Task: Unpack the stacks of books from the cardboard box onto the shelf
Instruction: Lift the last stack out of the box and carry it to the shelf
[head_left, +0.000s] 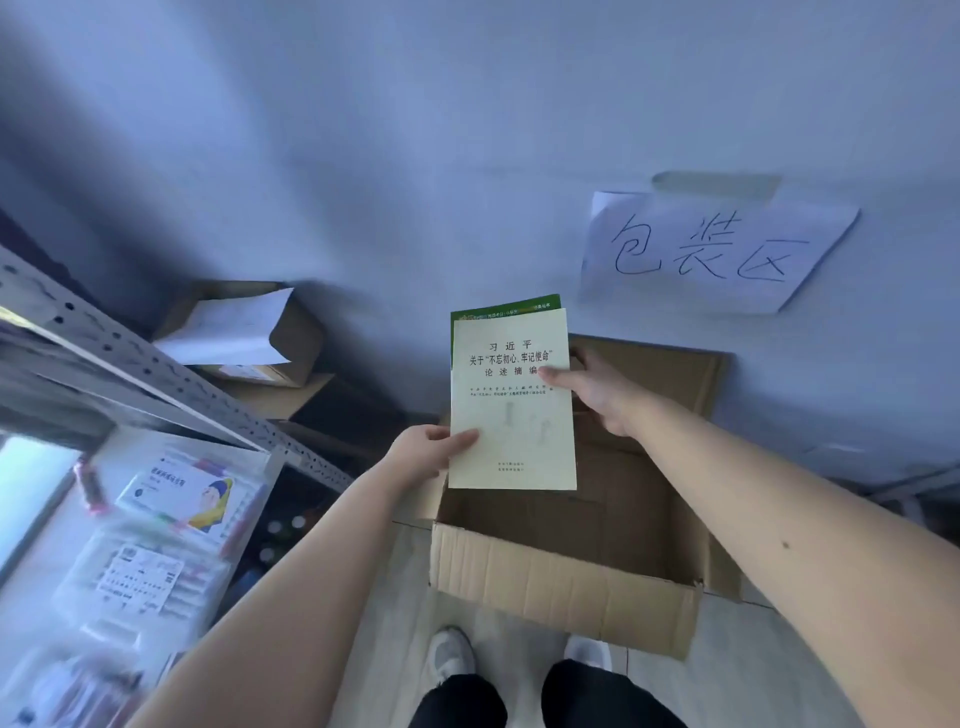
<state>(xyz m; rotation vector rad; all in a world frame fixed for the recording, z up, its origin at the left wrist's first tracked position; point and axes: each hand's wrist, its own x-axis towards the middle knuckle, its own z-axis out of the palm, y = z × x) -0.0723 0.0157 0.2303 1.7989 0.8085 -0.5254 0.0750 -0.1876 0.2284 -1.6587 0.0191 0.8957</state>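
Lift step: your left hand (426, 449) and right hand (597, 392) grip the books (511, 410) above the cardboard box (561, 587); next, carry them left to the shelf (156, 364).

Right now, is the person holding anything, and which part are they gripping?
Yes: two books, a cream book in front of a green book. The left hand pinches the cream book's lower left edge; the right hand grips the right edge.

Probably a stockroom: slotted metal shelving (156, 364), cardboard cartons (566, 587), handwritten wall sign (717, 249).
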